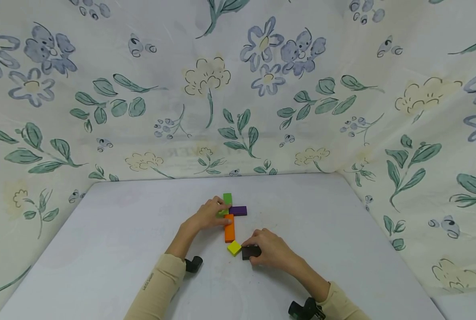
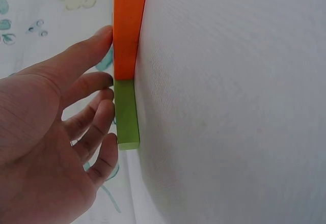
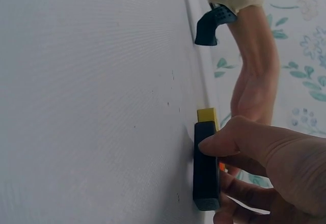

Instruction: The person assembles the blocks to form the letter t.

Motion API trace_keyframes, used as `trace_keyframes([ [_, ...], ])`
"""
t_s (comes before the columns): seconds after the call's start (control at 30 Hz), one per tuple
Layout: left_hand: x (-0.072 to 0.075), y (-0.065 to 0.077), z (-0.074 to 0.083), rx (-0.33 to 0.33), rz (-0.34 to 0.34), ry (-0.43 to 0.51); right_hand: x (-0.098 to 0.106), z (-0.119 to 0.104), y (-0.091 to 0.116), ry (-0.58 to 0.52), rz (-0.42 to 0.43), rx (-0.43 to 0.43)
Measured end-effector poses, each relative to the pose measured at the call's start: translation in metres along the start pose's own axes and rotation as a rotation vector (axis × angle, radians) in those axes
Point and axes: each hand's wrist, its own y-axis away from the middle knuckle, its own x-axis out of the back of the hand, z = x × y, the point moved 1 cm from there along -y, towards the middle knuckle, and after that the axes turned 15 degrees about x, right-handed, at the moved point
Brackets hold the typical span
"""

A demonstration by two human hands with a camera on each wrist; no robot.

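Note:
In the head view my left hand (image 1: 211, 214) reaches over green blocks (image 1: 227, 198), its fingertips covering part of the green. Its thumb touches the upper end of an orange block (image 1: 230, 233), and its loosely bent fingers lie along a green block (image 2: 126, 113) in the left wrist view. A purple block (image 1: 239, 211) lies to the right, against the orange block's top end. Below the orange block, a yellow block (image 1: 234, 248) sits turned like a diamond. My right hand (image 1: 275, 251) pinches a black block (image 3: 206, 168) between thumb and fingers, right beside the yellow block's corner.
The blocks form a rough column on a white table (image 1: 122, 249). Flower-patterned cloth (image 1: 206, 111) hangs behind and at both sides. Black wrist-worn devices (image 1: 194, 264) project near both forearms, above the table's near part.

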Motion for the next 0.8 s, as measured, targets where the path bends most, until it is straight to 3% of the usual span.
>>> trace_keyframes([
  [0.8,-0.0009,0.0011,0.0006,0.000,0.004,0.010,-0.0015,-0.0001,0.0007,-0.029,-0.011,-0.035],
])
